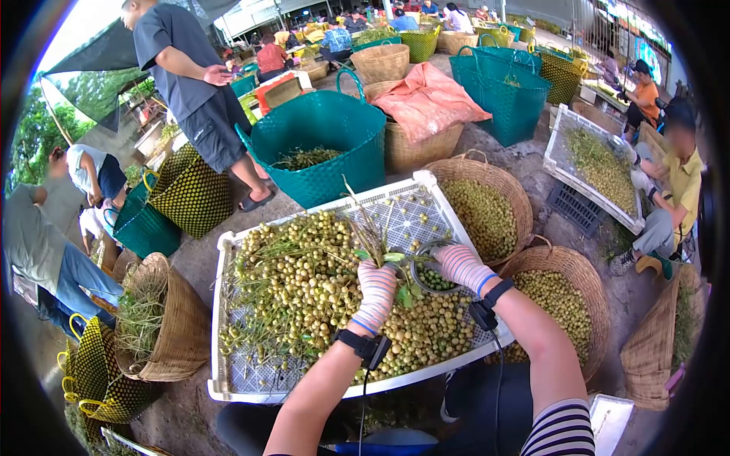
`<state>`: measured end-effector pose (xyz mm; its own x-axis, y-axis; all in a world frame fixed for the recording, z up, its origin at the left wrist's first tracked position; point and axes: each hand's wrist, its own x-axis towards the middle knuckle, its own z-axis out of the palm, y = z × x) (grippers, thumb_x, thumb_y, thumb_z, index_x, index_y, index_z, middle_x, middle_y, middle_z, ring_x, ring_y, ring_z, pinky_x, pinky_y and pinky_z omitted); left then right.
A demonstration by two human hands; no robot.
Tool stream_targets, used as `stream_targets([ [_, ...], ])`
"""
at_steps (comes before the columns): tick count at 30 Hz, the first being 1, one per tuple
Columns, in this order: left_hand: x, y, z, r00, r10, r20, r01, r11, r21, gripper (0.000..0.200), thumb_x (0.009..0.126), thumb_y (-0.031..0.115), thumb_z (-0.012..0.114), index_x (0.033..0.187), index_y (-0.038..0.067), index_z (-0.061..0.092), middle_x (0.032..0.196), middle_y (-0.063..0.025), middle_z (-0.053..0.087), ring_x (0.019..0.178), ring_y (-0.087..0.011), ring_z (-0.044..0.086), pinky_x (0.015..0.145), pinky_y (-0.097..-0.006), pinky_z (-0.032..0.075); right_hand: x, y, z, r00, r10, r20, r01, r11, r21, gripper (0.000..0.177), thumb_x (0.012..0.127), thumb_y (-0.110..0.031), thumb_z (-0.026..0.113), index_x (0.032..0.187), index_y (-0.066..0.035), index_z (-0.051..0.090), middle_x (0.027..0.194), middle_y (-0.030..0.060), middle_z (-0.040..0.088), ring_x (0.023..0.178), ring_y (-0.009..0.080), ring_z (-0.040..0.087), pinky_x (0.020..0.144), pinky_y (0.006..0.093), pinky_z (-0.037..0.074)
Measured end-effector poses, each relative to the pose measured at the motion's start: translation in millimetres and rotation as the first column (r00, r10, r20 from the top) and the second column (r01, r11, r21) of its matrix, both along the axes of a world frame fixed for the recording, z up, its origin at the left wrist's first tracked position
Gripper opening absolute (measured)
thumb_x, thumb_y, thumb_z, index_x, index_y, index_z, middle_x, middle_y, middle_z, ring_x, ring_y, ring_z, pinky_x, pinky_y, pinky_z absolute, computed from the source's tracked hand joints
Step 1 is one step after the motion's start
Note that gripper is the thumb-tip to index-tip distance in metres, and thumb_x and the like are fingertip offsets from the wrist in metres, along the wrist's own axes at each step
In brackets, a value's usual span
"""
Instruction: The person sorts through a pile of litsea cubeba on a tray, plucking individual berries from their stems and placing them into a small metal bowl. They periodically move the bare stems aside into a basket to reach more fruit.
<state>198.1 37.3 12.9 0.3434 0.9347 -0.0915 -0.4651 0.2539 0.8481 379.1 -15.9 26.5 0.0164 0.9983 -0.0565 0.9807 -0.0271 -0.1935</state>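
A white plastic tray lies in front of me, heaped with small round yellow-green fruits and stems. My left hand, in a striped glove, is closed around a bunch of thin stems with a few green leaves. Right beside it a small round metal bowl rests among the fruits, holding darker green ones. My right hand, gloved alike, reaches over the bowl's right rim with its fingers drawn together; what they pinch, if anything, is hidden. Both wrists wear a black strap with a cable.
Wicker baskets of fruit stand right of the tray. A teal woven basket stands behind it, and a tipped basket of stems at left. A standing person is behind left; a seated person works at another tray.
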Motion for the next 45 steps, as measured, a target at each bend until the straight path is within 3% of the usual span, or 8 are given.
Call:
stream_targets([
  [5, -3.8, 7.3, -14.5, 0.941, 0.012, 0.338, 0.102, 0.943, -0.316, 0.020, 0.087, 0.020, 0.042, 0.087, 0.003, 0.054, 0.069, -0.0037, 0.051, 0.058, -0.0151, 0.045, 0.055, -0.0281, 0.040, 2.4, -2.4, -2.5, 0.997, -0.019, 0.079, 0.028, 0.993, -0.115, 0.037, 0.087, -0.033, 0.048, 0.112, -0.007, 0.053, 0.096, 0.0171, 0.062, 0.085, 0.0336, 0.060, 0.076, 0.0418, 0.048],
  [10, -18.8, 32.7, -32.6, 0.995, 0.078, 0.061, -0.076, 0.996, -0.047, 0.017, 0.073, -0.009, 0.052, 0.086, 0.001, 0.057, 0.073, -0.0069, 0.061, 0.053, -0.0170, 0.056, 0.046, -0.0268, 0.045, 1.3, -9.1, -11.4, 0.959, 0.166, 0.230, -0.154, 0.986, -0.069, 0.039, 0.084, -0.011, 0.046, 0.123, -0.007, 0.045, 0.124, 0.0220, 0.046, 0.085, 0.0319, 0.062, 0.067, 0.0410, 0.051],
  [15, -14.7, 10.1, -12.6, 0.982, -0.044, 0.184, 0.097, 0.953, -0.288, 0.027, 0.086, 0.026, 0.040, 0.092, 0.004, 0.056, 0.073, -0.0052, 0.056, 0.061, -0.0144, 0.047, 0.061, -0.0279, 0.041, 2.2, -1.7, -18.1, 0.988, -0.010, 0.154, 0.017, 0.999, -0.038, 0.021, 0.081, -0.018, 0.055, 0.094, -0.002, 0.057, 0.066, 0.0148, 0.061, 0.065, 0.0326, 0.061, 0.059, 0.0432, 0.049],
  [23, -26.5, 26.8, -14.5, 0.991, 0.115, -0.066, -0.121, 0.988, -0.095, 0.020, 0.074, -0.009, 0.049, 0.090, 0.001, 0.055, 0.083, -0.0094, 0.062, 0.066, -0.0209, 0.060, 0.057, -0.0308, 0.050, 5.6, -12.5, -19.6, 0.976, 0.153, 0.152, -0.187, 0.952, 0.241, 0.023, 0.085, -0.022, 0.050, 0.103, -0.010, 0.057, 0.084, 0.0169, 0.063, 0.077, 0.0306, 0.062, 0.066, 0.0414, 0.050],
  [32, -29.0, 36.7, -9.2, 0.938, 0.246, -0.244, -0.254, 0.967, 0.000, 0.010, 0.073, -0.001, 0.053, 0.081, 0.003, 0.054, 0.069, -0.0047, 0.053, 0.054, -0.0171, 0.046, 0.050, -0.0305, 0.041, 20.8, -11.0, -17.2, 0.975, -0.064, 0.211, 0.079, 0.995, -0.060, 0.034, 0.084, -0.038, 0.052, 0.081, -0.008, 0.067, 0.075, 0.0108, 0.065, 0.074, 0.0297, 0.064, 0.067, 0.0398, 0.051],
  [37, -40.2, 26.0, 16.7, 0.997, -0.001, -0.080, -0.006, 0.996, -0.090, 0.016, 0.077, 0.006, 0.064, 0.092, 0.001, 0.061, 0.071, -0.0083, 0.063, 0.048, -0.0167, 0.055, 0.042, -0.0281, 0.045, 18.2, -6.6, 20.9, 0.987, 0.023, -0.156, -0.029, 0.999, -0.040, 0.055, 0.070, -0.007, 0.059, 0.124, -0.009, 0.047, 0.120, 0.0164, 0.052, 0.111, 0.0304, 0.050, 0.096, 0.0342, 0.039],
  [43, -31.3, 18.2, 23.6, 0.978, -0.133, -0.160, 0.149, 0.984, 0.093, 0.016, 0.077, 0.008, 0.066, 0.090, 0.000, 0.061, 0.070, -0.0081, 0.062, 0.051, -0.0165, 0.056, 0.044, -0.0268, 0.045, -1.3, 23.5, 5.7, 0.497, 0.308, -0.811, -0.312, 0.936, 0.164, 0.042, 0.078, -0.013, 0.058, 0.119, -0.014, 0.055, 0.110, 0.0131, 0.060, 0.095, 0.0240, 0.058, 0.084, 0.0329, 0.044],
  [45, -30.3, 19.5, 27.4, 0.973, -0.138, -0.184, 0.163, 0.979, 0.125, 0.014, 0.078, 0.006, 0.065, 0.089, -0.001, 0.061, 0.070, -0.0081, 0.062, 0.052, -0.0159, 0.056, 0.044, -0.0259, 0.044, -3.0, 23.1, 15.1, 0.663, 0.269, -0.698, -0.303, 0.950, 0.078, 0.035, 0.079, -0.018, 0.060, 0.113, -0.010, 0.059, 0.102, 0.0099, 0.063, 0.091, 0.0210, 0.059, 0.082, 0.0310, 0.045],
])
